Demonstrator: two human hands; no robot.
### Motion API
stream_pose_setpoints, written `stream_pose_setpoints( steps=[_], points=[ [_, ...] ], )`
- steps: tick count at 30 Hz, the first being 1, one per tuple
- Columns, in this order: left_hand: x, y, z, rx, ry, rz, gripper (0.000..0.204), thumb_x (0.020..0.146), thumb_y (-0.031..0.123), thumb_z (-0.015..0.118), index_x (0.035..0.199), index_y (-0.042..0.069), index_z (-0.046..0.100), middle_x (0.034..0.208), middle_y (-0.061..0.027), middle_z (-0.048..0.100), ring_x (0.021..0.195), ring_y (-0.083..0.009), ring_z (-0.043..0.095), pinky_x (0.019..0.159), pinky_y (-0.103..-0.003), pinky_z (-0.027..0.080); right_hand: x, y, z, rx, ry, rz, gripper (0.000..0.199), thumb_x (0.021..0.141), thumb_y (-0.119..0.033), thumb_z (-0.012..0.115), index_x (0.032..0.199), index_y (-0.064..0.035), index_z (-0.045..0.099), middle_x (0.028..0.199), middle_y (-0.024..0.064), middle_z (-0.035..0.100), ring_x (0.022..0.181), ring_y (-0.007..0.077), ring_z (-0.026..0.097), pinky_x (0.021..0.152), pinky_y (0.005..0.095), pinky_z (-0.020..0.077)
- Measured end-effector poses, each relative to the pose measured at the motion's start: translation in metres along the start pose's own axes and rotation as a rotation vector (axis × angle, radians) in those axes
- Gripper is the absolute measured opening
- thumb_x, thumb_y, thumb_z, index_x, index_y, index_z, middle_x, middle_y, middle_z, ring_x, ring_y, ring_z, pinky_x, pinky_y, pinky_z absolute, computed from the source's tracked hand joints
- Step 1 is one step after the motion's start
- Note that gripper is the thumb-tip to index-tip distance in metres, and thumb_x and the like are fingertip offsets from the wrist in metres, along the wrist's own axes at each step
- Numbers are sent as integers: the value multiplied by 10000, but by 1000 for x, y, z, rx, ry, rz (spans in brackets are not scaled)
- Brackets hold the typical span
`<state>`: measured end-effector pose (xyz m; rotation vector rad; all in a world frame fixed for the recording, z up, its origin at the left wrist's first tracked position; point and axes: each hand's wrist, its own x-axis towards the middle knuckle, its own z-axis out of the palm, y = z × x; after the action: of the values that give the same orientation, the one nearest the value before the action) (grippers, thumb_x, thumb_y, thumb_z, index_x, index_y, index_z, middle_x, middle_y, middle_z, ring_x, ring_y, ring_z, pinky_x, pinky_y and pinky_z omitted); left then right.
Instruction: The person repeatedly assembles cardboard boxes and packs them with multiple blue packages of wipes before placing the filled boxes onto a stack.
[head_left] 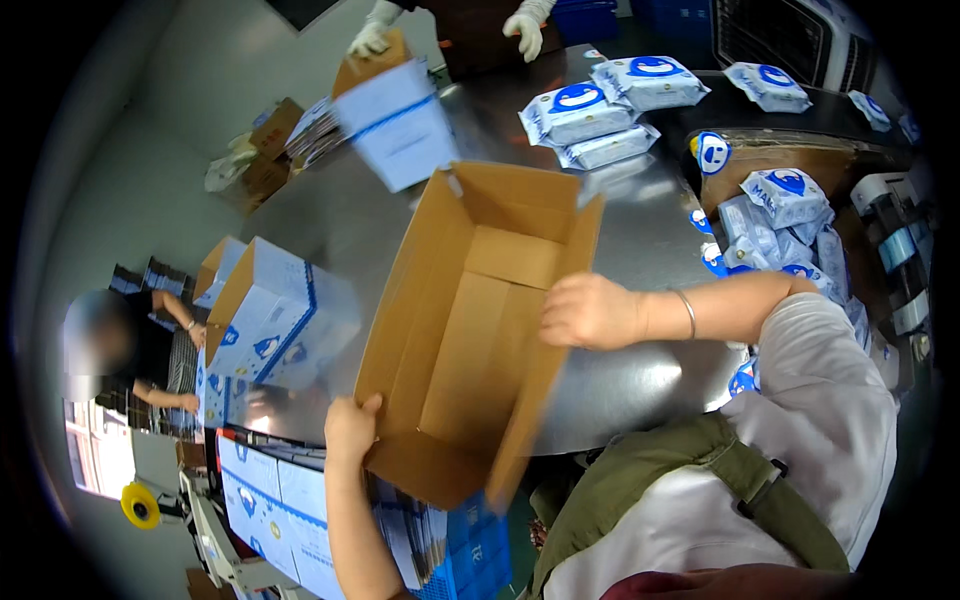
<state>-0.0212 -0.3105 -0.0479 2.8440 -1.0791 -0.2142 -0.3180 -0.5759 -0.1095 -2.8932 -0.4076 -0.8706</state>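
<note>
Left to right: white-and-blue printed cartons [270, 320] stand on the grey metal desk [640, 250]. The left hand [350, 425] grips the near lower corner of an open brown corrugated cardboard box [470, 330], tilted over the desk's front edge. The right hand [590, 312], fingers curled, clasps the box's right wall, a thin metal bangle [688, 312] at the wrist. Blue-and-white soft packets [600, 115] lie beyond; another person's 2 white-gloved hands [525, 30] work at the far edge.
</note>
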Motion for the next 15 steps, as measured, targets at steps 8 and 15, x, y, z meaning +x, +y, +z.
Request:
stream_pose_setpoints(
  steps=[8,15],
  points=[
    [21,-45,13,86,253,-37,326,777,246,714,866,-57,632,882,-260,635,861,-447,598,749,-487,469,-34,55,39,51,-154,260,563,766,-57,549,1322,-136,501,1421,161,385,1360,311,320,1121,517,245],
    [25,-60,12,-16,247,-287,274,758,162,729,901,-55,642,881,-249,657,853,-429,623,738,-451,481,-91,333,-105,-683,-223,904,1152,508,-187,864,1481,-226,249,1514,205,241,1419,348,200,1118,550,165]
  ],
)
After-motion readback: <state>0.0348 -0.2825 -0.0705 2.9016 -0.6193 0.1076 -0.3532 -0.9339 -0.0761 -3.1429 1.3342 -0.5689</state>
